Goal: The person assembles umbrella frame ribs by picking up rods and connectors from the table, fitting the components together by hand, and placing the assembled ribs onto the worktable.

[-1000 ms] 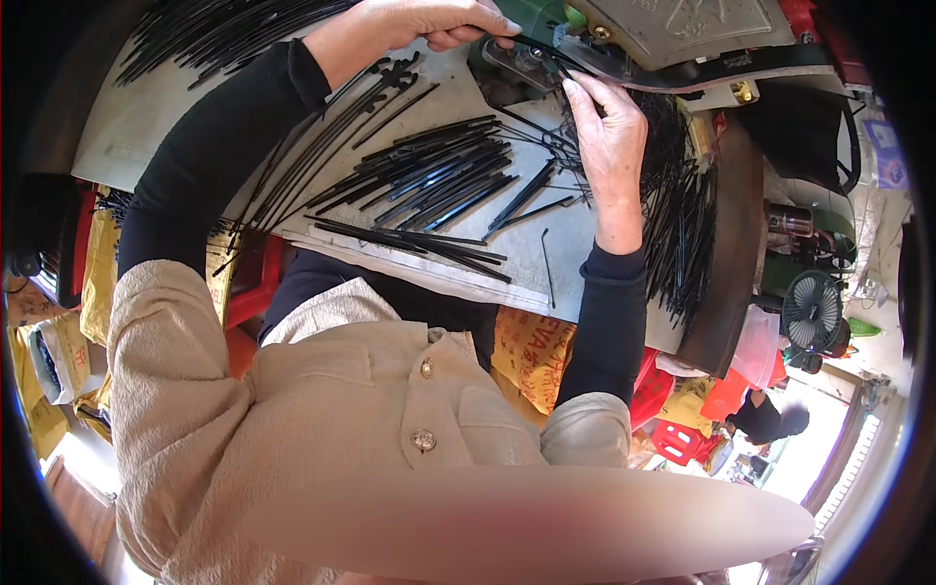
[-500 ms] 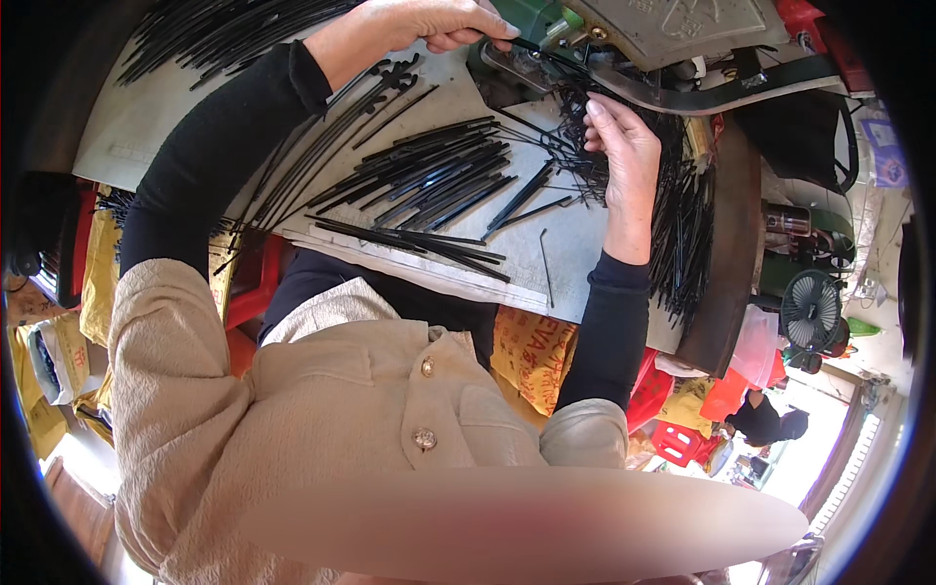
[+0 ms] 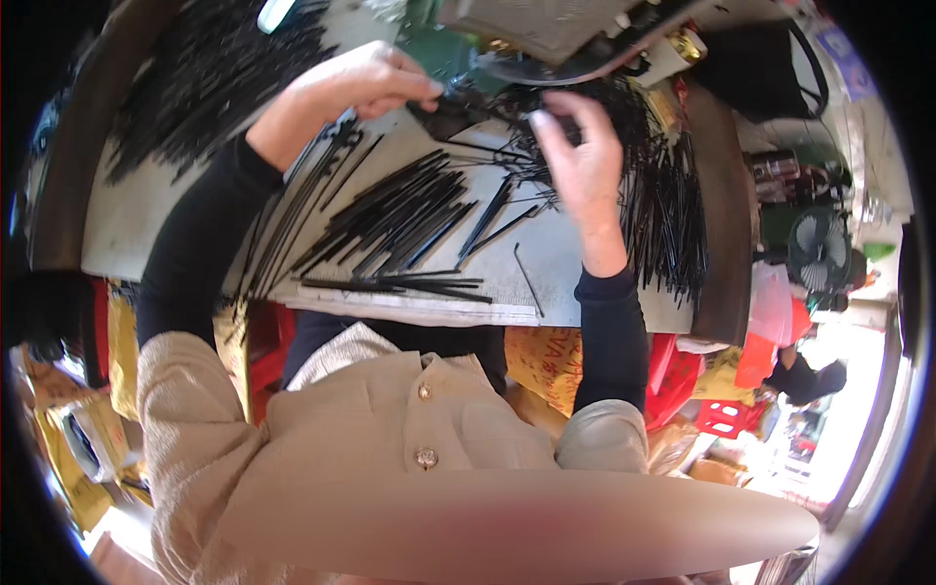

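My left hand (image 3: 366, 86) is closed in a pinch at the front of the green machine (image 3: 434, 49). Dark, blurred matter lies at its fingertips, and I cannot make out what they grip. To the right, my right hand (image 3: 588, 171) has its thumb and fingers apart, slightly smeared by motion, with nothing visible between them. It hovers beside a tangle of thin black pieces (image 3: 624, 122). Below and between both hands, several black strips (image 3: 395, 210) lie in a loose bunch on the pale tabletop (image 3: 487, 302). Longer black rods with shaped ends (image 3: 302, 180) lie under my left wrist.
A large heap of black strips (image 3: 219, 83) covers the far left of the table. More black strips (image 3: 673, 219) lie along the right, beside a dark wooden edge (image 3: 721, 214). A metal plate (image 3: 536, 24) overhangs the machine. Farther right stands a fan (image 3: 819, 244).
The view has shifted. My left hand has drawn back leftward from the machine. My right thumb and fingers, which were pinched near the black pieces, have spread apart.
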Motion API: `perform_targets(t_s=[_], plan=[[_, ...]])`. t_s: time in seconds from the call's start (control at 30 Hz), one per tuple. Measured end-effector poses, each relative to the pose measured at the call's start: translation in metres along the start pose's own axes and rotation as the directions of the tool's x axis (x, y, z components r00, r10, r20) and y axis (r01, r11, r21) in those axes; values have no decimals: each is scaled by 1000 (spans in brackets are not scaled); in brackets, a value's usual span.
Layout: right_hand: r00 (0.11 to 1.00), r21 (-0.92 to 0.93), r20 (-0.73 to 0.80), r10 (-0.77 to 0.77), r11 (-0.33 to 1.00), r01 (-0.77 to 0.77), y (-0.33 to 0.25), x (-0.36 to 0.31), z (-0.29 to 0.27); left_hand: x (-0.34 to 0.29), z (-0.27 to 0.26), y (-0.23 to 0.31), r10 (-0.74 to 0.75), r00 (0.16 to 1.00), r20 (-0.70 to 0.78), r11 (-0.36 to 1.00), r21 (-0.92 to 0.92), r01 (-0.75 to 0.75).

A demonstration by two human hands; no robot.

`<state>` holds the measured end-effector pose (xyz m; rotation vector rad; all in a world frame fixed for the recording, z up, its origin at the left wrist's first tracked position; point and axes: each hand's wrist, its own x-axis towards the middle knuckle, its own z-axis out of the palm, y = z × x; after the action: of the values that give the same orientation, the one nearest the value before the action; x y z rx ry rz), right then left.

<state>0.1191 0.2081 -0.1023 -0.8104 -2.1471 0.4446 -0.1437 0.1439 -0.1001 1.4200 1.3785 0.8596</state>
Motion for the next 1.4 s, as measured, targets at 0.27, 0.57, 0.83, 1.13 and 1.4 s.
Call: perform_targets(t_s=[0.27,0.57,0.83,1.13,1.4], plan=[[953,755,-43,301,634,-166,-20,-3,-10,-6,14,7,-168,981,94,981,-85,176],[921,906,301,247,229,-357,-41,-20,13,-6,27,12,-210,969,128,966,-128,226],[965,458,-262,-15,878,138,-33,16,-13,-12,29,9,-198,971,136,965,-145,217],[908,621,-404,111,762,184,-19,37,-58,-11,29,6,-184,971,153,970,-131,205],[917,414,-379,-123,864,287,-58,75,-57,-12,29,7,-164,970,182,973,-130,189]])
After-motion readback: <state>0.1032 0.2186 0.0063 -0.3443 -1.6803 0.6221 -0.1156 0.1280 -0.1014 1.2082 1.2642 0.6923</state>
